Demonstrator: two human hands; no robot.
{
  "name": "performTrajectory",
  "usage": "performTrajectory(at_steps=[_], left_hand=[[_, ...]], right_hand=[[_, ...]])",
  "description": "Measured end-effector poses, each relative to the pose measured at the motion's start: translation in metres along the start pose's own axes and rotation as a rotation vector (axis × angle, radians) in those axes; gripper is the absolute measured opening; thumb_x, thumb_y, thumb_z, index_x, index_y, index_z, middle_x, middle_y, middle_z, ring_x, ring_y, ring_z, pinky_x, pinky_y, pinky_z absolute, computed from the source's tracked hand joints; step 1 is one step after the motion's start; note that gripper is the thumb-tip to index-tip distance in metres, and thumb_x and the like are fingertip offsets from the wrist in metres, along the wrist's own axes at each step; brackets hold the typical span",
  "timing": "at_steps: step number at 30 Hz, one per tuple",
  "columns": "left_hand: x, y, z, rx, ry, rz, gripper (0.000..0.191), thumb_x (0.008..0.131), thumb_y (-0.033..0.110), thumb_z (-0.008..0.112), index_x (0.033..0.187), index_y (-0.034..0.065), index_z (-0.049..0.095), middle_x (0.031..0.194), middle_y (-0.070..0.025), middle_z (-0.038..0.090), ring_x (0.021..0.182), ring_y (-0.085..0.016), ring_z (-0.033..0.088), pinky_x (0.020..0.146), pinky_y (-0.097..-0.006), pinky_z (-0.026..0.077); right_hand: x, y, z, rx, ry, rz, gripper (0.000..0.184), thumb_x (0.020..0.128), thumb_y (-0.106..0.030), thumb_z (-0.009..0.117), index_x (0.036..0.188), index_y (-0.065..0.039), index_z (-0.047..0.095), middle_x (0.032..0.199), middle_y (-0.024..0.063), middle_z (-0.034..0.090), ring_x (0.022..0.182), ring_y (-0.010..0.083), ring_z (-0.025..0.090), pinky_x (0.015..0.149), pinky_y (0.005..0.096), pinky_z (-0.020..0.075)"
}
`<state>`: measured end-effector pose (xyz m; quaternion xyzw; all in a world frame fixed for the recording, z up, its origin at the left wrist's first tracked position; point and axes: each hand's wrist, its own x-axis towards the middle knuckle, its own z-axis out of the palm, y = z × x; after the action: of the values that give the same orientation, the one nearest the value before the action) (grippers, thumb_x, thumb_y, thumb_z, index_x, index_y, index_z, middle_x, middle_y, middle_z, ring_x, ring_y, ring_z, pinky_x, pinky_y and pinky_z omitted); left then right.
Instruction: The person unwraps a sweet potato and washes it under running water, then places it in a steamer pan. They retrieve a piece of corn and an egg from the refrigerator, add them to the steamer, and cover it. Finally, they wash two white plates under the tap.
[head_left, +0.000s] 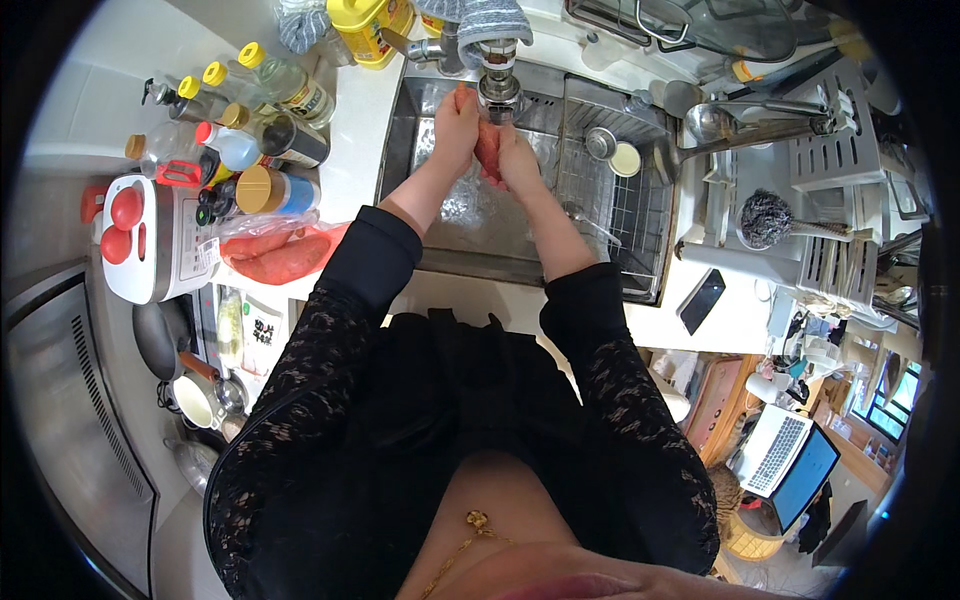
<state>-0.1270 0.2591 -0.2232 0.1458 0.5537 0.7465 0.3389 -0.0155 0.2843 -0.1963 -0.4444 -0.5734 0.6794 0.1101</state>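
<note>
A reddish root vegetable (488, 147), likely a sweet potato, is held over the sink (480, 225), right under the faucet (499, 94). My left hand (454, 135) wraps its left side, and an orange-red bit shows at the top of that hand. From the right, my right hand (519, 161) grips the same vegetable, its fingertips showing below. Whether one piece or two lie in my hands cannot be told. Wet sheen covers the steel basin around them.
A wire rack (589, 195) with a small metal cup (600, 142) fills the sink's right side. Bottles (292, 86) and a bag of sweet potatoes (281, 255) stand left. A phone (702, 300) lies on the right counter, near hanging ladles (712, 124).
</note>
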Motion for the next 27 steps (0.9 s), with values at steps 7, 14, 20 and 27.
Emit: performTrajectory(at_steps=[7,14,20,27], left_hand=[[0.015,-0.004,-0.001,-0.095,0.164,-0.285,0.025,0.094,0.025,0.053,0.081,0.0047,0.056,0.075,-0.0042,0.056,0.063,-0.014,0.051,0.057,-0.0304,0.045],[-0.008,0.015,0.009,-0.289,-0.001,-0.258,0.012,0.093,0.016,0.052,0.089,0.0045,0.054,0.076,-0.0059,0.057,0.062,-0.014,0.055,0.052,-0.0300,0.048],[-0.015,0.013,0.009,-0.172,-0.121,-0.336,0.015,0.085,0.012,0.061,0.096,0.0032,0.054,0.075,-0.0092,0.062,0.074,-0.021,0.063,0.060,-0.0315,0.051],[0.007,-0.009,0.007,0.488,-0.129,0.099,0.038,0.067,0.014,0.073,0.099,0.0005,0.056,0.087,-0.0189,0.065,0.083,-0.035,0.064,0.073,-0.0394,0.049]], right_hand=[[-0.025,0.025,0.033,-0.502,0.487,-0.466,0.041,0.097,-0.035,0.036,0.109,-0.001,0.055,0.074,0.0239,0.062,0.075,0.0411,0.062,0.068,0.0489,0.0466],[-0.016,0.029,0.003,0.620,-0.159,0.282,0.052,0.096,-0.054,0.025,0.081,-0.011,0.050,0.049,-0.0002,0.042,0.035,0.0084,0.030,0.034,0.0231,0.0196],[-0.021,0.029,0.003,0.510,-0.118,0.186,0.055,0.096,-0.056,0.024,0.083,-0.010,0.053,0.054,0.0004,0.047,0.037,0.0101,0.036,0.035,0.0234,0.0241],[-0.012,0.034,0.042,0.473,0.305,-0.098,0.045,0.099,-0.042,0.038,0.102,0.001,0.052,0.080,0.0060,0.057,0.062,0.0109,0.052,0.053,0.0262,0.0404]])
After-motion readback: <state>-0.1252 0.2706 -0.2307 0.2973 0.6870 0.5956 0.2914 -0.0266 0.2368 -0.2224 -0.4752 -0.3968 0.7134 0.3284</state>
